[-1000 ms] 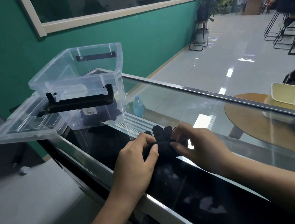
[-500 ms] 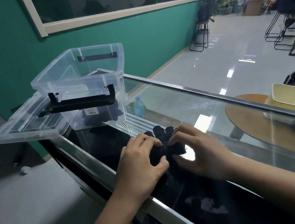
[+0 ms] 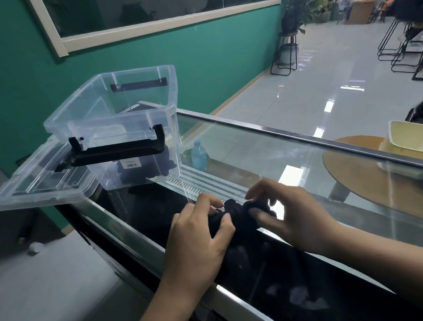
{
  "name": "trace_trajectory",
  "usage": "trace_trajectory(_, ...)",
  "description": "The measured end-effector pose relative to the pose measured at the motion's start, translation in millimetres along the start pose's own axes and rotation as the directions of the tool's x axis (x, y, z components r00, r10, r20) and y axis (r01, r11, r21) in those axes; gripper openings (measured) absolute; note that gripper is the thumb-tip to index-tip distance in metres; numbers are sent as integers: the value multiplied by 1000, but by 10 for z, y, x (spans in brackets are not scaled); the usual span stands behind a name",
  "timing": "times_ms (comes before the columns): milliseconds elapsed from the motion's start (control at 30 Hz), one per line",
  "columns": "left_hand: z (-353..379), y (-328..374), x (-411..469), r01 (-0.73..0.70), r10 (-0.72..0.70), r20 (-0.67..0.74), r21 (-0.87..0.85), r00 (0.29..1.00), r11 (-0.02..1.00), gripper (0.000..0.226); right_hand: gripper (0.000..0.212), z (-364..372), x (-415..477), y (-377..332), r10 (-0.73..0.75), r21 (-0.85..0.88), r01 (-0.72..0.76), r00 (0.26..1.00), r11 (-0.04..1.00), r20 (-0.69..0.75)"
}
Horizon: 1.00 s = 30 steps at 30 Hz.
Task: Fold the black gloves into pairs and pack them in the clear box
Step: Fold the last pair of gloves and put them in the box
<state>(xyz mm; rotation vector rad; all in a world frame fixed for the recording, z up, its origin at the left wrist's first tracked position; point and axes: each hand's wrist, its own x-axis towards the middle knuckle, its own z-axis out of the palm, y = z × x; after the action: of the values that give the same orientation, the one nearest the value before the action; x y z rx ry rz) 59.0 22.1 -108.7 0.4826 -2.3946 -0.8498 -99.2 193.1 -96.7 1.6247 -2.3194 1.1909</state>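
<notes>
Head | my left grip (image 3: pixel 201 239) and right grip (image 3: pixel 292 219) are pinching black gloves (image 3: pixel 236 216) against counter (image 3: pixel 270 153) | compacting them for clear box (image 3: pixel 119 113)

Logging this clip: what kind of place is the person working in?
Probably a café or shared lounge, not a home: a glass display counter in front, black bar stools, a potted plant on a stand and a round wooden table beyond.
</notes>
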Motion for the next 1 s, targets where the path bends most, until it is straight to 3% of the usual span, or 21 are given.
trace_trajectory(233,61,-38,123,8,-4,-96,46,995,999,7,18,45,50,86,112,-71,-119,989,990,-95)
trace_trajectory(467,32,-14,52,-142,144,-17,73,990,987,18,12,21,22,46,-63,-115,67,997,991,37)
trace_trajectory(600,37,-5,46,-143,143,10,106,990,984,32,35,-15,0,28,-58,-125,78,986,989,154)
trace_trajectory(1000,-58,40,160,-201,202,-18,38,979,979,30,34,-97,151,-40,-117,-157,132,988,979,106)
